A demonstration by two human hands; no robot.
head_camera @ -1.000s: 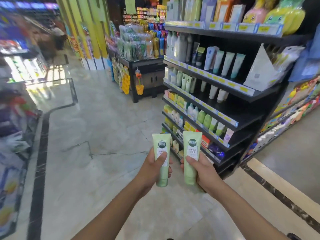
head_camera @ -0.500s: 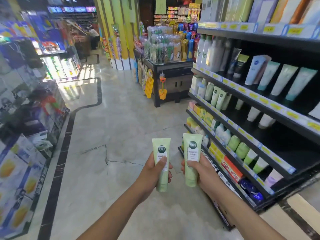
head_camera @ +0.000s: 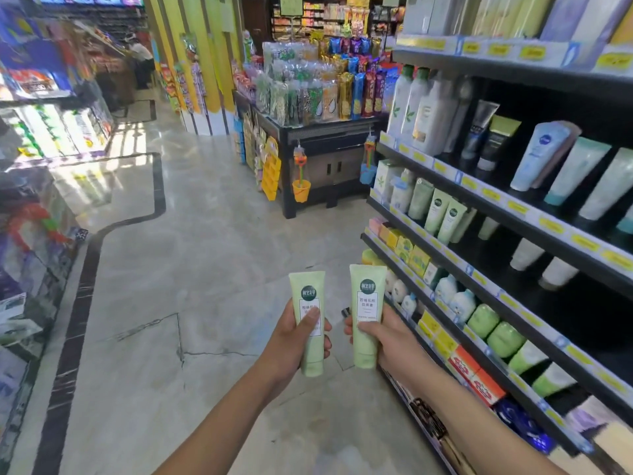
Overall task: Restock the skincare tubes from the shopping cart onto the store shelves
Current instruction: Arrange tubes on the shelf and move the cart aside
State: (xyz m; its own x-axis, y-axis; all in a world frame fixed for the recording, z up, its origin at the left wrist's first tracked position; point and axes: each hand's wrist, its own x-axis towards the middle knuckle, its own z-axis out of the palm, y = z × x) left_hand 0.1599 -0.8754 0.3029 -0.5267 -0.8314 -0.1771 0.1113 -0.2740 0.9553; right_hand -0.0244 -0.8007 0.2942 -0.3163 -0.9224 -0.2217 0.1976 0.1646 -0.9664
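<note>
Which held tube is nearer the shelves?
The pale green plastic tube in the right hand; the matching tube in the left hand is over the aisle floor.

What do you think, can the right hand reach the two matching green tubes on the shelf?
Probably not from here: the right hand is full, gripping a green tube, and the matching tubes stand farther along the shelf. Nothing blocks them, though.

Aisle: floor (head_camera: pixel 212 269) and stand (head_camera: pixel 329 145).
Crack (head_camera: pixel 180 341) crosses the floor; packets (head_camera: pixel 308 90) stacked atop the stand, orange bucket (head_camera: pixel 301 190) hung on its front; blurred far shape (head_camera: pixel 138 53), possibly a person.
</note>
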